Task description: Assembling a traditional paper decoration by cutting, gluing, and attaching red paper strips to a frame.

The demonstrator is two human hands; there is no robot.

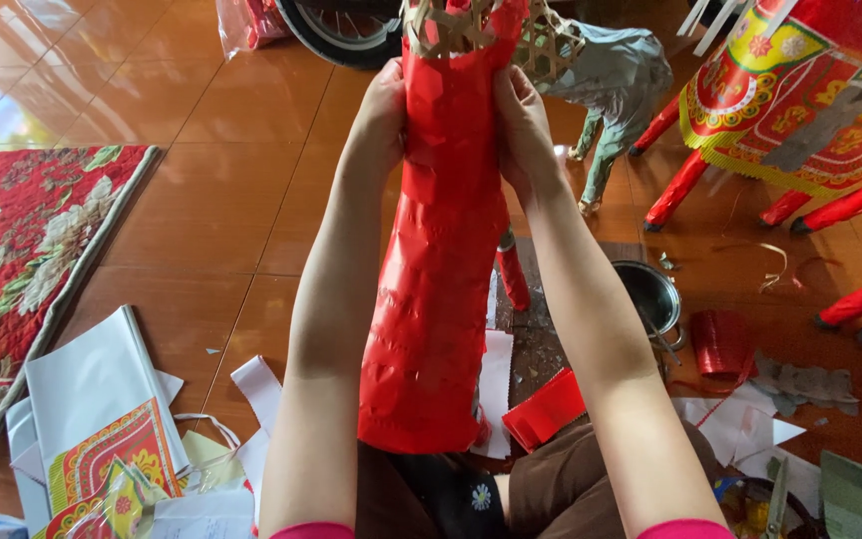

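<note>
A long tube [438, 260] wrapped in shiny red paper is standing up between the person's forearms, its lower end resting near the lap and its upper end reaching a woven bamboo frame [461, 25] that is showing bare above the paper. The left hand [381, 115] is pressing against the tube's left side near the top, fingers curled round the paper and closed on it. The right hand [521, 125] is gripping the opposite side at about the same height, thumb and fingers wrapped onto the red covering. Just behind the tube a small red roll [512, 271] is standing on a dark mat, and a folded red sheet [546, 409] is lying beside the tube's base, on white paper scraps [496, 384]. To the right a metal pot [647, 295] is sitting on the brown tiled floor [202, 200], with a red cup-shaped piece [718, 342] just beside it. Further back a grey paper horse [616, 90] is standing near a red and yellow decorated figure [800, 95] on red legs. On the left a red flowered rug [22, 260] is lying flat, and near it white sheets with patterned red-and-yellow prints [112, 439] are piling up. Scissors [778, 499] are lying at the lower right.
</note>
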